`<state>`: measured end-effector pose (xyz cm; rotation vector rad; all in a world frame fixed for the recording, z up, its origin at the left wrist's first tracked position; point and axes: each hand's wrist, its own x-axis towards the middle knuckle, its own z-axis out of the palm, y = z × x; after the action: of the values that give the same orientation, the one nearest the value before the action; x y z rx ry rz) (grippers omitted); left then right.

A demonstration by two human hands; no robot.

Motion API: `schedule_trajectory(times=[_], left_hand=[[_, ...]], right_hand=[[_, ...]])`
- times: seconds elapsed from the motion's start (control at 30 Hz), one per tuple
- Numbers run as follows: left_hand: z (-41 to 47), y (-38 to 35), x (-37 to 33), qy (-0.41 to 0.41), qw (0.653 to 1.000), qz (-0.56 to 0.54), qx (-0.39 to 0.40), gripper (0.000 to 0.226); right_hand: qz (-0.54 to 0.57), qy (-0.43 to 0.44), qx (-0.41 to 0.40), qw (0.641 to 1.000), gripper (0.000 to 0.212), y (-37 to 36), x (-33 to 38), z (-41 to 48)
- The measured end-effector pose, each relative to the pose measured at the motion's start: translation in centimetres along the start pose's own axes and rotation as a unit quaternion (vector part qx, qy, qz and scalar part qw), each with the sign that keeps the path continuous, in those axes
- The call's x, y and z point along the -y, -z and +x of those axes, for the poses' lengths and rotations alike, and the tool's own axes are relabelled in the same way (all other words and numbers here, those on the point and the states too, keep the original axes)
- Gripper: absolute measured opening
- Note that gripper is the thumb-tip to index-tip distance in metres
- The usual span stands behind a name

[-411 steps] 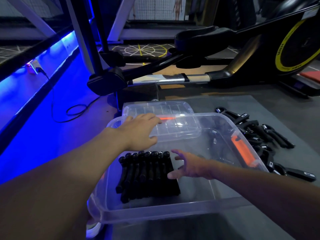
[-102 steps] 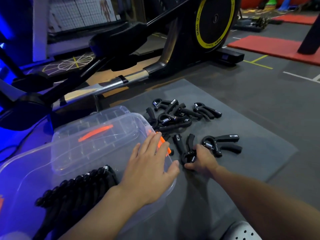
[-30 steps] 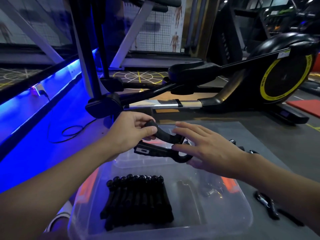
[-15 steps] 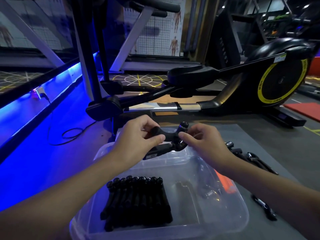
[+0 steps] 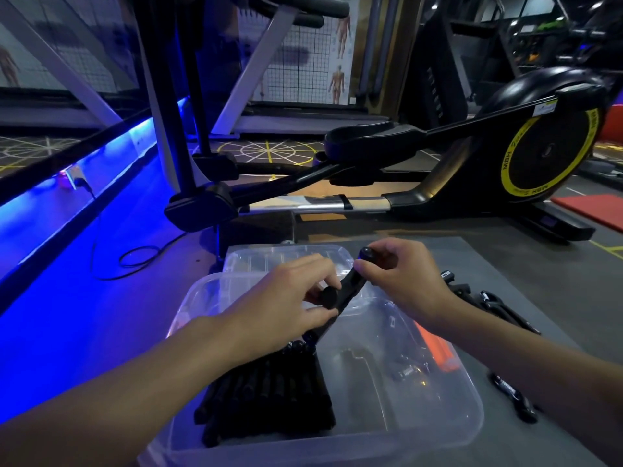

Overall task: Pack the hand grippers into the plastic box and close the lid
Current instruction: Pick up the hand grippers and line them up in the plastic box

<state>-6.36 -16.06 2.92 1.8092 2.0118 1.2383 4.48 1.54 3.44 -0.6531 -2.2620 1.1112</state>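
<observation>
A clear plastic box (image 5: 448, 429) sits on the floor mat in front of me. A row of black hand grippers (image 5: 269, 399) lies packed against its left side. Above the box I hold one black hand gripper (image 5: 347, 288) with both hands. My left hand (image 5: 290, 298) pinches its near handle end and my right hand (image 5: 401, 278) grips the far end. The clear lid (image 5: 286, 261) leans behind the box. Several loose grippers (image 5: 488, 305) lie on the mat to the right.
A black elliptical trainer (image 5: 505, 156) with a yellow-ringed wheel stands just behind the box. A blue-lit ledge with a cable (image 5: 135, 261) runs along the left. The box's orange latch (image 5: 438, 348) shows on its right wall. A red mat (image 5: 593, 207) lies far right.
Both hands have lowered the held gripper toward the box and turned it, so one handle end now points at me. The row inside the box has not moved.
</observation>
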Motion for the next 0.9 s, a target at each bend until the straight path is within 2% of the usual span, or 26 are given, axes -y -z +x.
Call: schedule_trajectory(times=[0.13, 0.23, 0.4, 0.53, 0.73, 0.9], left_hand=[[0.0, -0.4, 0.0, -0.048, 0.998, 0.036, 0.001, 0.019], [0.1, -0.7, -0.1, -0.051, 0.998, 0.042, -0.008, 0.018], [0.5, -0.8, 1.2, -0.007, 0.999, 0.034, 0.02, 0.025], [0.7, -0.2, 3.1, 0.041, 0.993, 0.093, 0.058, 0.045], [0.7, 0.6, 6.5, 0.086, 0.975, 0.182, 0.095, 0.058], [1.4, -0.6, 8.1, 0.106, 0.953, 0.241, 0.147, 0.071]], right_hand=[[0.022, -0.019, 0.018, 0.999, 0.013, -0.5, -0.1, -0.1], [0.033, -0.031, 0.019, 0.999, 0.012, -0.8, 0.0, 0.0], [-0.007, -0.029, 0.016, 0.999, 0.009, -0.5, -0.6, 0.4], [-0.045, -0.015, 0.018, 0.999, 0.007, -0.6, -1.4, 0.7], [-0.141, 0.039, 0.096, 0.985, 0.013, -1.6, -3.7, -0.1], [-0.115, 0.028, 0.153, 0.981, 0.022, -3.2, -5.5, -0.9]])
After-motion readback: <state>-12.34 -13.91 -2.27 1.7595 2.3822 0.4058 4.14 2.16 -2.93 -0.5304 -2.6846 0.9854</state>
